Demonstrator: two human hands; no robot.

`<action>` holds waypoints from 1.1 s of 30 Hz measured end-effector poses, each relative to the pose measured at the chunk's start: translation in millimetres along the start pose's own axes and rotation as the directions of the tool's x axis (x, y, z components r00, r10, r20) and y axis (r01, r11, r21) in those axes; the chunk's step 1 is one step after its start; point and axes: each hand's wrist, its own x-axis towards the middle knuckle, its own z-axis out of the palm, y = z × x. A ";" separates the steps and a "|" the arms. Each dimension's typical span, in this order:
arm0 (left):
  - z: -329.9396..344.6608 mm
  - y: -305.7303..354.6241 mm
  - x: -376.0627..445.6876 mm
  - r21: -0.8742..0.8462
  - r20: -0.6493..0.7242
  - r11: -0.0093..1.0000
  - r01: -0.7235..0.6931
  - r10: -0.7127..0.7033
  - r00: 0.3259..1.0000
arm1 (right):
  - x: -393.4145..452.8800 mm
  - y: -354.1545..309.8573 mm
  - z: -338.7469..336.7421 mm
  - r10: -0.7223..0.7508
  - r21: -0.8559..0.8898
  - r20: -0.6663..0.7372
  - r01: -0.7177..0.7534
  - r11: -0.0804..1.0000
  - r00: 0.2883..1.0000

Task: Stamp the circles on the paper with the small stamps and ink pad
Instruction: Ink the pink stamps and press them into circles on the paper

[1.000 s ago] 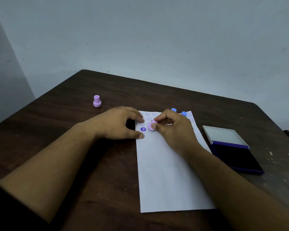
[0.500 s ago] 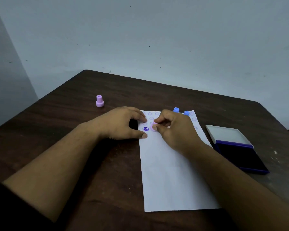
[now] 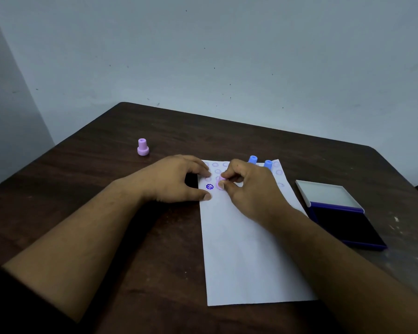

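A white paper (image 3: 246, 249) lies on the dark wooden table, with faint printed circles near its far end. My right hand (image 3: 249, 186) pinches a small pink stamp (image 3: 220, 184) and holds it down on the paper. One dark purple print (image 3: 210, 186) sits just left of that stamp. My left hand (image 3: 176, 179) rests on the paper's left edge, fingertips and thumb pressing it flat. Two blue stamps (image 3: 252, 159) (image 3: 267, 163) stand behind my right hand. The ink pad (image 3: 345, 225) lies open at the right.
A purple stamp (image 3: 143, 147) stands alone on the table (image 3: 94, 189) at the far left. The ink pad's lid (image 3: 326, 192) is folded back towards the wall. A pale wall rises behind the table's far edge.
The pink stamp has gone from tilted, with its face showing, to pressed down on the paper beside the purple print. My left hand has stayed on the paper's edge.
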 end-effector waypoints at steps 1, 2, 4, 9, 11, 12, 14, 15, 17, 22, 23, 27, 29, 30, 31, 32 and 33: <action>0.0 0.1 -0.2 -0.004 -0.004 1.000 0.000 0.000 1.000 | -1.1 0.1 0.3 -0.010 -0.002 -0.011 0.010 1.000 1.000; 0.2 0.3 -0.4 -0.006 -0.005 1.000 0.000 0.000 1.000 | -2.2 0.2 0.8 -0.020 -0.002 -0.024 0.020 1.000 1.000; 0.2 0.6 -0.2 -0.006 -0.004 1.000 0.000 0.000 1.000 | -3.9 0.2 1.6 -0.035 -0.003 -0.036 0.035 0.999 0.999; 0.5 0.6 -0.6 -0.011 -0.006 1.000 0.000 0.000 1.000 | -4.2 3.2 0.3 0.033 0.100 -0.039 -0.029 0.995 0.999; 0.6 0.2 -0.6 -0.017 -0.008 1.000 -0.002 0.002 1.000 | -4.1 4.7 -4.9 0.155 0.342 -0.108 -0.110 0.933 0.982; 0.7 -0.1 -0.4 -0.019 -0.011 1.000 -0.003 0.003 1.000 | -3.6 5.1 -8.0 0.225 0.481 -0.121 -0.141 0.865 0.967; 0.9 -0.8 0.4 -0.019 -0.013 1.000 -0.005 0.004 1.000 | -1.8 6.9 -13.1 0.302 0.643 -0.112 -0.163 0.748 0.947; 1.1 -0.9 0.7 -0.021 -0.014 1.000 -0.004 0.004 1.000 | -0.7 7.6 -14.8 0.315 0.670 -0.101 -0.169 0.723 0.944; 1.6 -1.1 0.4 -0.027 -0.019 1.000 -0.001 0.001 1.000 | 0.8 7.9 -17.2 0.336 0.717 -0.094 -0.170 0.676 0.937; 1.7 -1.1 -0.8 -0.033 -0.017 0.999 -0.003 0.003 1.000 | 5.5 7.5 -24.1 0.402 0.775 -0.092 -0.188 0.603 0.911; 1.4 -1.0 -0.6 -0.033 -0.017 0.999 -0.004 0.003 1.000 | 7.9 7.6 -26.2 0.411 0.779 -0.096 -0.188 0.598 0.907; 0.9 -0.5 -0.4 -0.028 -0.015 1.000 -0.010 0.009 1.000 | 19.2 -0.1 -34.8 0.426 0.823 -0.068 -0.191 0.535 0.902; 1.0 0.0 -0.1 -0.021 -0.021 1.000 -0.016 0.016 1.000 | 26.9 -4.8 -35.8 0.425 0.804 -0.040 -0.223 0.551 0.905; 1.0 0.1 -0.4 -0.020 -0.025 1.000 -0.018 0.017 1.000 | 31.9 -7.7 -35.0 0.420 0.791 -0.022 -0.240 0.562 0.907; 1.1 0.3 -0.4 -0.020 -0.027 1.000 -0.017 0.016 0.999 | 37.5 -10.9 -33.3 0.409 0.785 -0.002 -0.252 0.566 0.913; 1.1 0.3 -0.7 -0.019 -0.029 1.000 -0.015 0.014 0.999 | 43.6 -14.9 -30.6 0.391 0.782 0.026 -0.262 0.566 0.920; 1.1 0.6 -0.9 -0.018 -0.031 1.000 -0.015 0.014 0.999 | 50.8 -18.8 -27.1 0.372 0.774 0.057 -0.276 0.570 0.927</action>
